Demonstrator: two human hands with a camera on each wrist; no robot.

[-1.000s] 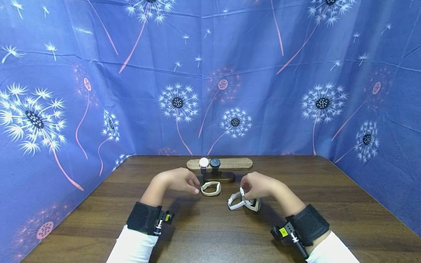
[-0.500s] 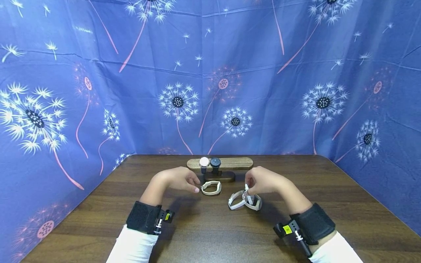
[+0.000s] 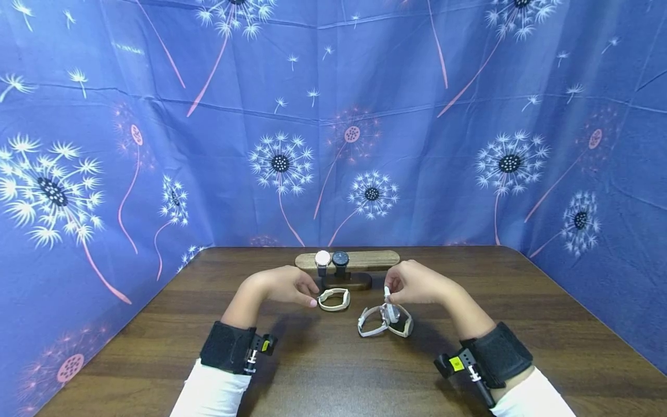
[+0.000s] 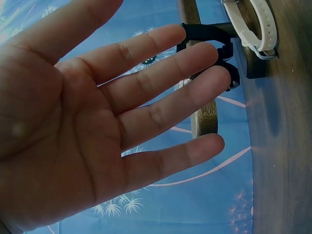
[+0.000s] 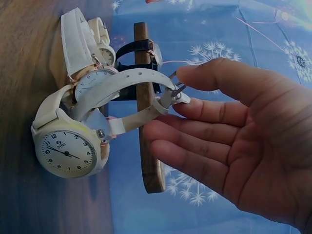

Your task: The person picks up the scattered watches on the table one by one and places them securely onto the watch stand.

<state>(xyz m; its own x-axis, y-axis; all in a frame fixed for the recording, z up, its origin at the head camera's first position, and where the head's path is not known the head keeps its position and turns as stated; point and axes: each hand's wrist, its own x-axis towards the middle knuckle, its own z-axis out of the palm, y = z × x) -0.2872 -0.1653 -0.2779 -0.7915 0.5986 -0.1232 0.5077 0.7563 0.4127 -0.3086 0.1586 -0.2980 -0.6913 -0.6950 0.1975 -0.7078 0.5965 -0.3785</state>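
My right hand (image 3: 419, 284) pinches the buckle end of a white watch strap (image 5: 146, 77) between thumb and forefinger; the strap stands up in a loop, and its dial is hidden. Against it are a cream watch (image 5: 66, 153) with a numbered dial and a rose-gold-cased watch (image 5: 92, 80) on a white strap. My left hand (image 3: 281, 285) hovers over the table with its fingers extended, holding nothing. Just right of its fingertips, a cream watch (image 3: 334, 300) sits buckled in a ring on the table.
Behind the hands, a wooden watch stand (image 3: 372, 259) on a dark base (image 3: 348, 282) carries two dark-strapped watches, one pale-faced (image 3: 322, 258) and one black (image 3: 341, 259), towards its left end. A blue dandelion-print cloth (image 3: 438, 174) hangs behind the brown table (image 3: 323, 370).
My right hand has risen a little, drawing the pinched strap more upright. The white strap loop beside it has shifted slightly. My left hand stays by the cream watch.
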